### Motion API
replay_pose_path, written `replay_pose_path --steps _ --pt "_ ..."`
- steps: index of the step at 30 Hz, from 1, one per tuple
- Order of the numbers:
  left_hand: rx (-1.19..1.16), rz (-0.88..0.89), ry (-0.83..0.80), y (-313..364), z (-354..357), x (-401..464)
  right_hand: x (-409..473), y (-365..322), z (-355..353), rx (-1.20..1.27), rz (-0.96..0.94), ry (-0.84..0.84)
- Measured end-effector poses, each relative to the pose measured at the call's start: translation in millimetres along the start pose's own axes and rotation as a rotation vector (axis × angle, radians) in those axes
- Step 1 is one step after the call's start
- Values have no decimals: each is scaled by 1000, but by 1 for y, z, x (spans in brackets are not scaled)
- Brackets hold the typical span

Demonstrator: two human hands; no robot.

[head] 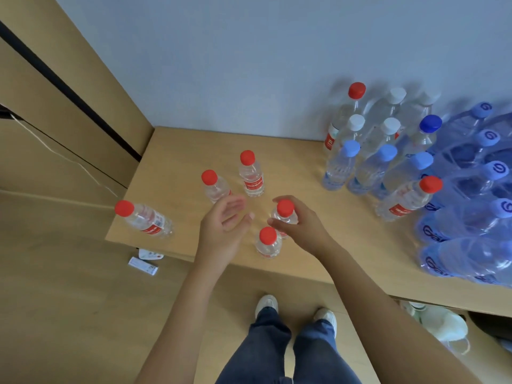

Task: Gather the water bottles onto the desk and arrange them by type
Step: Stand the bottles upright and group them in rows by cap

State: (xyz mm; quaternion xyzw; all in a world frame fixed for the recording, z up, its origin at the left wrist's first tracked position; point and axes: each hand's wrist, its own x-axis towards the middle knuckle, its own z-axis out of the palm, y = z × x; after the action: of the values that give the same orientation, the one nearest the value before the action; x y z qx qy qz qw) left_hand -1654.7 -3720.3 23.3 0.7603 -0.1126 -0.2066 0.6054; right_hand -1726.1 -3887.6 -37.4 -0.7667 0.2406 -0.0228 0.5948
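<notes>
An office-like room: plain wooden desk [291, 162], matching wooden cabinets [55, 106], bare wall [249, 51].

1. On the blue shrink-wrapped bottle pack [468, 217] at my desk's [177, 151] right end, each cap carries a swirl "G" logo.
2. That pack's lettering is cut off, unreadable.
3. Red labels on the red-capped bottles [251, 177] left of the pack are too blurred.

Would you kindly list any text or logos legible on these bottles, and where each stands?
"G": swirl logo on the blue shrink-wrapped bottles' caps.
Blue lettering on the shrink-wrapped pack: cut off, unreadable.
Red labels of the small red-capped bottles: too blurred.
Tall red-capped bottle's label: too blurred.
</notes>
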Motion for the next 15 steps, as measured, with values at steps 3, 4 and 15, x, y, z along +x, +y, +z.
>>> replay_pose_path --steps 3,4,15 --pt "-13 4 -38 0 -2 5 1 1 2 80 13 69" --pt "-16 9 -51 0 -1 7 2 0 -1 111 26 90" --pt "25 71 -366 28 35 17 -14 -75 -92 235 -73 104"
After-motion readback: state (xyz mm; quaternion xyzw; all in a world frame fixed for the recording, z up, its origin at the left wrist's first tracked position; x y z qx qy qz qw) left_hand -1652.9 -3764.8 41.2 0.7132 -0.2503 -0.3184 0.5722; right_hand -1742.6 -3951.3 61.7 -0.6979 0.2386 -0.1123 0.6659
